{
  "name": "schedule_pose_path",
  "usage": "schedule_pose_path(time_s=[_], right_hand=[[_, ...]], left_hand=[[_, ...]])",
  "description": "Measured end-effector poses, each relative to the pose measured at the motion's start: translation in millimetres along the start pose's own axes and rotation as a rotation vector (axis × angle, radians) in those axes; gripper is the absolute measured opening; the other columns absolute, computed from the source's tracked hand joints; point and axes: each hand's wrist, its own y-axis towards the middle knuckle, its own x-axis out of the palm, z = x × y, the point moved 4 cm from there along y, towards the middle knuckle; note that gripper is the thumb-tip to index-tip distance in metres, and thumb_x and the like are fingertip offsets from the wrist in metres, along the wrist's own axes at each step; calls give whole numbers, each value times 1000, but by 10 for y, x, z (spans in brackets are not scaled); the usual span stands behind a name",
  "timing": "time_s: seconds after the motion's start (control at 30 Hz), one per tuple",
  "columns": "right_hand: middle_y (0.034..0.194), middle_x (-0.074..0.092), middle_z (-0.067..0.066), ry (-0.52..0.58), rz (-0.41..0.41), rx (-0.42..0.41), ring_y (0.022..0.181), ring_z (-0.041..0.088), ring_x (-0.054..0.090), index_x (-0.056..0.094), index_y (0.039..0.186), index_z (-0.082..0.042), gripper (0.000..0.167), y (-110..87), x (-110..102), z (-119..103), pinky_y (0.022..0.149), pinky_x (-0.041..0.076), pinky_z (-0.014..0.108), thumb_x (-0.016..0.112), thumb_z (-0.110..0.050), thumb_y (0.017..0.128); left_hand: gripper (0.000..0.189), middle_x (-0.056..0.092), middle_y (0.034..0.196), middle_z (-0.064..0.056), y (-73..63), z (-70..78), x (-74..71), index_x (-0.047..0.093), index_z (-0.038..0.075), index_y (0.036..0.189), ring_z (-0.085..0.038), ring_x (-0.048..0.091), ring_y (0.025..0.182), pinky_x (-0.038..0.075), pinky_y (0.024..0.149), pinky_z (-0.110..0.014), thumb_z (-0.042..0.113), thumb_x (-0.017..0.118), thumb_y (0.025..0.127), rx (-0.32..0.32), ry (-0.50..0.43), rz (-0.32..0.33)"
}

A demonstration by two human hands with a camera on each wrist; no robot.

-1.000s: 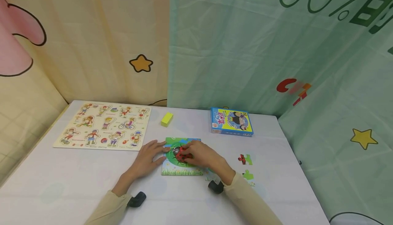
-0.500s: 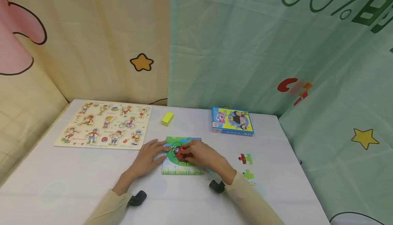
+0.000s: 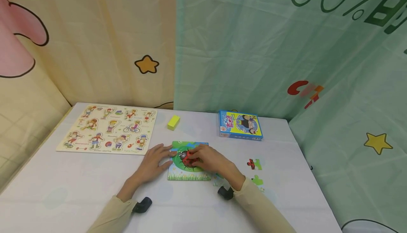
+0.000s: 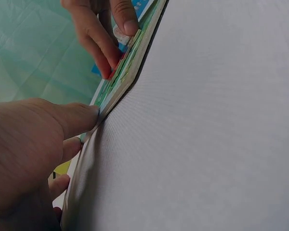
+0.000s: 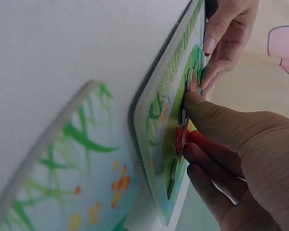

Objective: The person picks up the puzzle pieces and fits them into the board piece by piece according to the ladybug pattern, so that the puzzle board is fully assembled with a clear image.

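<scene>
A ladybug puzzle board [image 3: 189,177] with a grass border lies flat on the white table. My left hand [image 3: 155,165] is at its left side, fairly straight fingers touching the edge. Over the board's middle, my right hand [image 3: 210,158] pinches a red ladybug puzzle piece [image 5: 181,137] between thumb and fingers; pieces there sit slightly raised in the right wrist view. The right fingers hide part of the ladybug picture. Close to the board's right side lies another grass-printed panel [image 5: 82,168], mostly covered by the right wrist in the head view.
Two loose puzzle pieces, one red and green [image 3: 254,164] and one green [image 3: 257,180], lie right of the right wrist. Behind are a yellow block [image 3: 173,122] and a blue box [image 3: 240,125]. A board with figures of children [image 3: 108,128] lies at back left.
The right fingers shift very slightly over the ladybug picture. The left hand stays at the board's edge, and the other things keep their places.
</scene>
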Motion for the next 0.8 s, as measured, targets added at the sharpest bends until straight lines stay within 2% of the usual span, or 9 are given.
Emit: schedule_pose_path(time_s=[0.23, 0.37, 0.57, 0.8], right_hand=[[131, 65, 3, 69, -31, 35, 122, 18, 59, 75, 120, -15, 29, 5, -17, 34, 106, 50, 34, 71, -26, 94], [132, 63, 2, 59, -34, 40, 122, 17, 58, 74, 122, -15, 30, 8, -20, 35, 105, 51, 32, 71, -26, 94], [124, 64, 1, 34, -14, 52, 112, 14, 60, 74, 122, -15, 30, -30, -35, -6, 98, 54, 29, 71, -26, 94], [124, 65, -1, 43, 22, 39, 113, 13, 60, 72, 124, -16, 31, -106, -59, 18, 99, 54, 30, 70, -28, 95]], left_hand=[[33, 53, 149, -12, 0, 1, 1, 67, 17, 129, -46, 32, 144, 23, 117, -66, 18, 66, 96, 11, -8, 8], [32, 54, 148, -13, -9, 13, -16, 68, 17, 128, -47, 34, 143, 24, 115, -66, 18, 66, 95, 27, 3, 24], [33, 53, 149, -12, -7, 8, -17, 67, 17, 129, -46, 32, 144, 23, 117, -66, 19, 66, 96, 11, -2, 8], [33, 53, 149, -11, -4, -10, 1, 67, 18, 129, -46, 32, 145, 23, 117, -65, 18, 67, 96, 0, 7, 3]])
